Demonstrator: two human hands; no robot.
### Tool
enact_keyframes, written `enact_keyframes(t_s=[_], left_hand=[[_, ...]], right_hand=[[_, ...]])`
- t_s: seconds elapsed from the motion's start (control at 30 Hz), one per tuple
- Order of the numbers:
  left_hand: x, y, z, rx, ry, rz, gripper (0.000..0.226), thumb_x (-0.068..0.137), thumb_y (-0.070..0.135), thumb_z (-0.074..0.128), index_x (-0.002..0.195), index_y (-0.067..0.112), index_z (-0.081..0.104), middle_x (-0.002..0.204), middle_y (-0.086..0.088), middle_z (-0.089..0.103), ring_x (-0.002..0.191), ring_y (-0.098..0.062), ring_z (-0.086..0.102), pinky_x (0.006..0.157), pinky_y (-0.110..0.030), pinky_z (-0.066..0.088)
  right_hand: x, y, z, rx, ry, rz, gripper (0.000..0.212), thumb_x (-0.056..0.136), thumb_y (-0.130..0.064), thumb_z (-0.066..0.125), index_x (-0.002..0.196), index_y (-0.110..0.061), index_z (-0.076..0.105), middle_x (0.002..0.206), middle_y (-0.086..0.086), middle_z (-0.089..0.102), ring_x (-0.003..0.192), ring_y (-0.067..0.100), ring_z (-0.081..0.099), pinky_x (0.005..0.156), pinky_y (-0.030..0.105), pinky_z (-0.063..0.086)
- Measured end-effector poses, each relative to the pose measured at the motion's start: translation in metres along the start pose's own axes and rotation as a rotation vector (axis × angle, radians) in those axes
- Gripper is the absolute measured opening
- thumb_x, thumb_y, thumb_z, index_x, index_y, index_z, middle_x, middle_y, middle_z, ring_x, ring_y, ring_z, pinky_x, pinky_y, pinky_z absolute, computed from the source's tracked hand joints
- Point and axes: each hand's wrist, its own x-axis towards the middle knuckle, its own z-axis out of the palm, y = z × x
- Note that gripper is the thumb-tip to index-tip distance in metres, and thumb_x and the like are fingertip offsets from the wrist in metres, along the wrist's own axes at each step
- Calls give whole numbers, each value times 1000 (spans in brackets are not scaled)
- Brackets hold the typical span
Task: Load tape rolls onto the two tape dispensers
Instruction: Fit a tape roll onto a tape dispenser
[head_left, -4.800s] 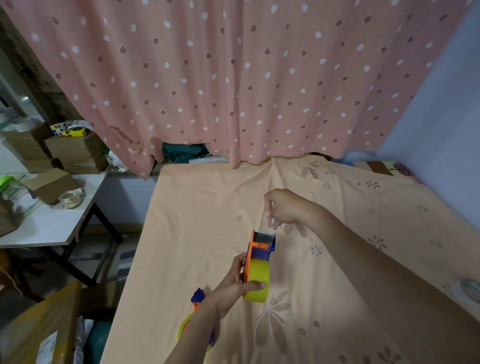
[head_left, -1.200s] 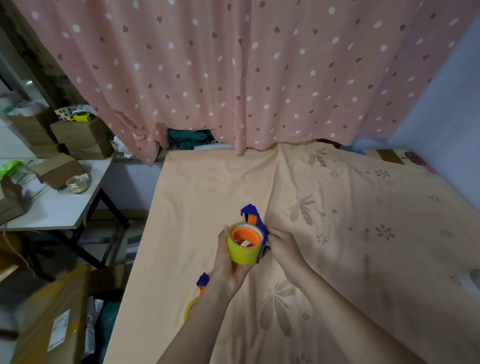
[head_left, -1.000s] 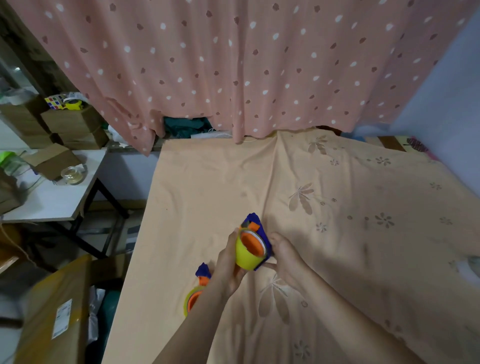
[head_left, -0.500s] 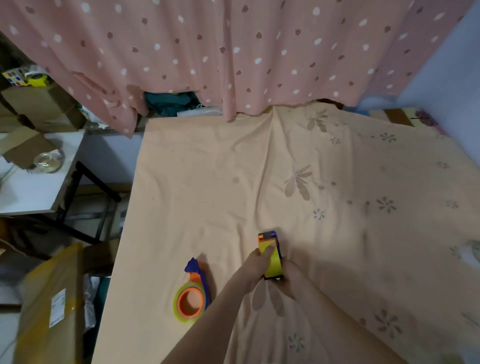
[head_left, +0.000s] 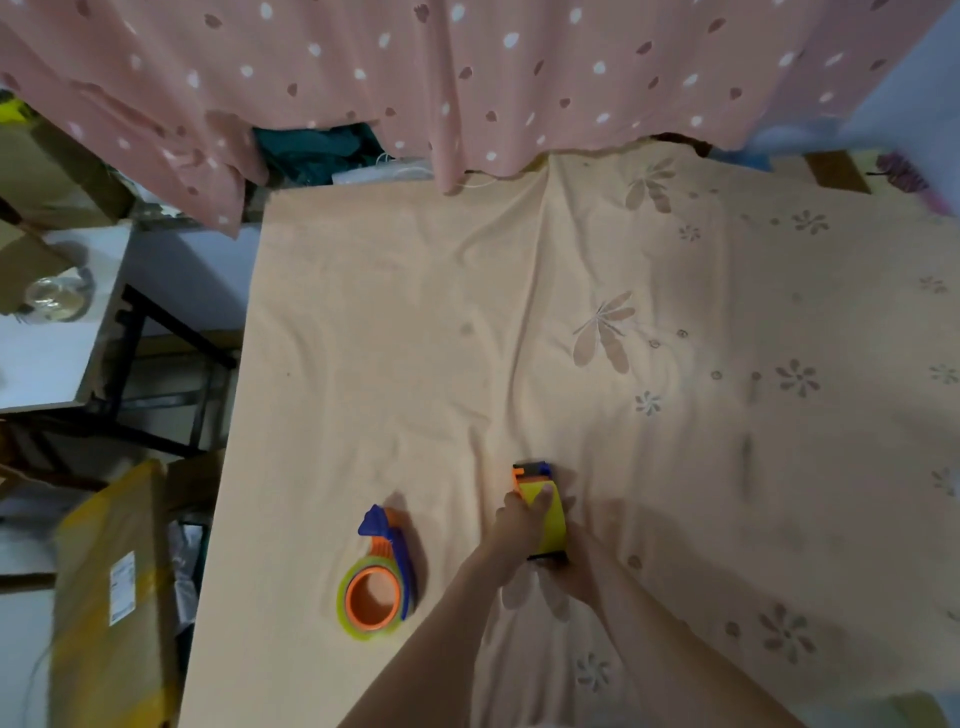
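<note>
An orange and blue tape dispenser (head_left: 531, 472) carrying a yellow tape roll (head_left: 551, 525) stands on edge on the peach cloth (head_left: 415, 322). My left hand (head_left: 517, 525) grips it from the left, thumb on the yellow roll. My right hand (head_left: 579, 569) touches its near right side, mostly hidden behind it. A second dispenser (head_left: 387, 540) with a yellow-green roll on its orange hub (head_left: 371, 603) lies flat on the cloth to the left, untouched.
A pink dotted curtain (head_left: 467, 78) hangs along the far edge. The cloth's left edge drops to a yellow-taped carton (head_left: 111, 597). A white side table (head_left: 47, 353) with a clear tape roll (head_left: 57, 299) and cardboard boxes stands far left.
Both hands lowered the loaded dispenser from mid-air and turned it on edge onto the cloth. The view has tilted down. The second dispenser has not moved.
</note>
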Motion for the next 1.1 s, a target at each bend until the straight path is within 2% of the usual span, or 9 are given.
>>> enact_keyframes(t_s=[0.07, 0.17, 0.3, 0.43, 0.53, 0.67, 0.77, 0.9, 1.1], left_hand=[[3, -1, -1, 24, 5, -8, 67, 103, 51, 45, 141, -4, 41, 143, -26, 51, 130, -41, 53, 110, -48, 46], [5, -1, -3, 28, -28, -11, 67, 103, 51, 44, 142, -4, 39, 144, -25, 49, 131, -41, 52, 110, -50, 46], [8, -5, -1, 66, -16, -14, 67, 103, 52, 43, 144, -1, 40, 145, -24, 49, 132, -40, 51, 111, -49, 45], [9, -4, 4, 77, 27, -54, 67, 104, 52, 36, 147, 1, 37, 147, -23, 45, 133, -40, 49, 112, -47, 42], [9, -5, 6, 94, 45, -48, 67, 105, 52, 34, 146, -1, 37, 145, -24, 45, 130, -40, 49, 109, -45, 43], [10, -10, 7, 109, 61, -38, 65, 105, 52, 35, 143, -1, 40, 143, -25, 45, 127, -40, 50, 106, -43, 44], [12, -12, 7, 131, 60, -49, 64, 104, 52, 35, 142, 0, 39, 143, -24, 44, 128, -41, 49, 106, -43, 42], [13, -13, 8, 135, 66, -55, 63, 104, 51, 36, 142, 1, 39, 143, -24, 44, 127, -41, 49, 103, -41, 41], [11, -25, 12, 111, 42, -25, 63, 104, 48, 40, 147, 3, 34, 149, -24, 39, 135, -39, 43, 109, -41, 37]], right_hand=[[-6, 2, 4, 53, -3, 2, 38, 109, -24, 15, 140, -19, 38, 113, 26, 53, 92, 35, 53, 65, 34, 36], [-12, 0, 4, 3, -8, 30, 48, 109, -26, 19, 153, -11, 31, 146, 28, 42, 122, 38, 49, 80, 38, 41], [-11, -3, 3, -48, 27, 140, 45, 106, -31, 32, 147, -13, 43, 125, 17, 52, 97, 31, 55, 87, 38, 37], [-4, -5, -1, -66, 9, 208, 48, 102, -34, 39, 145, -14, 47, 143, 17, 53, 123, 34, 53, 96, 41, 33], [-1, -4, -2, -84, 9, 232, 50, 100, -37, 42, 144, -16, 50, 138, 13, 58, 116, 32, 56, 100, 45, 35], [1, -2, -6, -62, -12, 253, 52, 99, -43, 42, 140, -14, 53, 114, 16, 66, 99, 30, 61, 95, 45, 40], [0, -2, -9, -107, -39, 273, 59, 99, -50, 39, 138, -10, 55, 131, 19, 62, 105, 32, 60, 102, 47, 40], [1, -2, -9, -111, -97, 309, 68, 97, -57, 31, 140, -9, 55, 84, 20, 59, 55, 27, 48, 72, 36, 46], [6, 7, -21, -162, -190, 295, 73, 89, -67, 32, 119, -12, 70, 79, 20, 53, 50, 24, 35, 62, 32, 36]])
